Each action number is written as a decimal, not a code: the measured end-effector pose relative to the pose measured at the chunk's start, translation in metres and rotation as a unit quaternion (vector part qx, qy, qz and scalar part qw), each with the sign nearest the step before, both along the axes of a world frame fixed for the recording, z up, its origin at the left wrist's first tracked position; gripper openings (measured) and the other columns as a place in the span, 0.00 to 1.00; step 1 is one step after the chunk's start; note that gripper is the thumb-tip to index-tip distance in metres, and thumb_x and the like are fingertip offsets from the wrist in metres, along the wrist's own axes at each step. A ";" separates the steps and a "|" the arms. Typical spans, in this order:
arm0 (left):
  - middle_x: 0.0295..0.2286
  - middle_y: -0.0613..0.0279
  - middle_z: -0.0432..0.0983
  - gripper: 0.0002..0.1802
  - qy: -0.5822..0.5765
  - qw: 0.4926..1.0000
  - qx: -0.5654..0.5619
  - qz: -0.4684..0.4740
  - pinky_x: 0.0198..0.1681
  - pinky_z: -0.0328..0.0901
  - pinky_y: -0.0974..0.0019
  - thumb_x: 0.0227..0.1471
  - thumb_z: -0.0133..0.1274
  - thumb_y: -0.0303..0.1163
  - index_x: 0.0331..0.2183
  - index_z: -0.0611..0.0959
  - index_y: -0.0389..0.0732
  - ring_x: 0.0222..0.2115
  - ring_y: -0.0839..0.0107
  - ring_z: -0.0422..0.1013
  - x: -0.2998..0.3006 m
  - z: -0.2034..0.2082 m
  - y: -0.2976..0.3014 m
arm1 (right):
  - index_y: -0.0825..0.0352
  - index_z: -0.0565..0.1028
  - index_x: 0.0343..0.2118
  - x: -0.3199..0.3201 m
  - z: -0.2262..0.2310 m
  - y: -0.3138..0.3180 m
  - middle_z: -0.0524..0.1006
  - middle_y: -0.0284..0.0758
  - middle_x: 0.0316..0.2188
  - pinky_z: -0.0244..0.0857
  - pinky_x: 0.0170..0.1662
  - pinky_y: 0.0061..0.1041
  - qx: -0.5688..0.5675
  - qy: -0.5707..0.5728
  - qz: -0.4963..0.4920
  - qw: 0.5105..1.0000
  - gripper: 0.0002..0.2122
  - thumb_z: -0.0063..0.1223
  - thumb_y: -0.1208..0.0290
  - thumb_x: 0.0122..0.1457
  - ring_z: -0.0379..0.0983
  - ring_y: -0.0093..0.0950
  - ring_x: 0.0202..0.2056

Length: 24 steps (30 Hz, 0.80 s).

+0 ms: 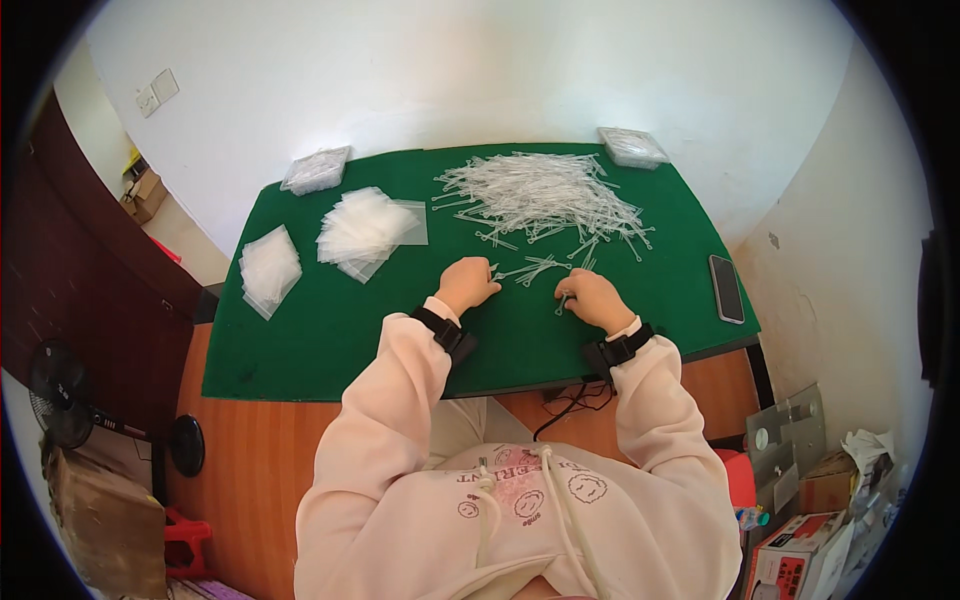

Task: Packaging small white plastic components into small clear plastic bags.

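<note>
A big loose heap of thin clear plastic sticks with looped ends point(540, 195) covers the far right of the green-topped table. Between my two hands a few more loose sticks point(540, 268) lie crossed over each other. My left hand point(468, 284) is closed at their left side, and clear stick ends show at its fingertips. On the right, my right hand point(597, 298) pinches a clear stick, whose looped end point(561, 308) points down toward me. The exact number of sticks in either hand is hidden by the fingers.
Clear zip bags lie fanned in a larger pile point(365, 232) and a smaller pile point(270, 270) on the left. Filled clear packs stand at the back left point(317, 171) and back right point(633, 148). A phone point(727, 289) lies near the right edge of the green cloth point(320, 340).
</note>
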<state>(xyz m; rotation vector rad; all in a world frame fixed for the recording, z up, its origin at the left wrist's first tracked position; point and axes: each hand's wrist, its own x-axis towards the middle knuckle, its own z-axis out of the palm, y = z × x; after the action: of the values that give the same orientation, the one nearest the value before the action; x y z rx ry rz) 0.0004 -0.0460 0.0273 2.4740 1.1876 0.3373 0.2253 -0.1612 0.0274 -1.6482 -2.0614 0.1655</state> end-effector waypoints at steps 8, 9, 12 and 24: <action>0.20 0.62 0.72 0.10 -0.169 0.982 -0.082 -0.018 0.26 0.63 0.67 0.46 0.53 0.36 0.26 0.77 0.39 0.22 0.68 0.68 -0.017 -0.010 0.012 | 0.65 0.71 0.27 0.001 0.000 0.007 0.69 0.36 0.24 0.63 0.30 0.29 -0.011 -0.059 0.036 0.998 0.04 0.51 0.76 0.46 0.68 0.34 0.27; 0.19 0.64 0.71 0.10 -0.252 0.961 -0.111 -0.029 0.26 0.62 0.70 0.47 0.52 0.36 0.26 0.76 0.39 0.21 0.72 0.67 -0.022 -0.010 0.012 | 0.65 0.71 0.28 0.000 0.000 0.008 0.68 0.35 0.24 0.62 0.29 0.28 -0.002 -0.024 0.039 0.999 0.05 0.51 0.76 0.47 0.68 0.32 0.26; 0.20 0.69 0.68 0.10 -0.356 0.920 -0.159 -0.043 0.24 0.59 0.74 0.50 0.48 0.36 0.28 0.75 0.39 0.21 0.77 0.63 -0.037 -0.003 0.007 | 0.66 0.69 0.29 -0.017 0.006 0.016 0.67 0.32 0.23 0.61 0.28 0.24 -0.015 0.135 0.073 0.988 0.03 0.48 0.75 0.51 0.67 0.28 0.26; 0.21 0.70 0.65 0.14 -0.456 0.873 -0.166 0.050 0.24 0.55 0.78 0.57 0.39 0.37 0.30 0.74 0.39 0.20 0.80 0.60 -0.110 0.011 0.010 | 0.63 0.67 0.28 -0.151 0.020 0.085 0.66 0.26 0.22 0.56 0.24 0.16 -0.270 0.655 0.158 0.688 0.09 0.38 0.66 0.61 0.61 0.18 0.22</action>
<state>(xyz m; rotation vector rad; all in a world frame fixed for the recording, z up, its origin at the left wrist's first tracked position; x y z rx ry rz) -0.1099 -0.0363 0.0386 1.5990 0.8409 1.0774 0.0740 -0.0764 0.0474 -0.7838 -1.0615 1.6522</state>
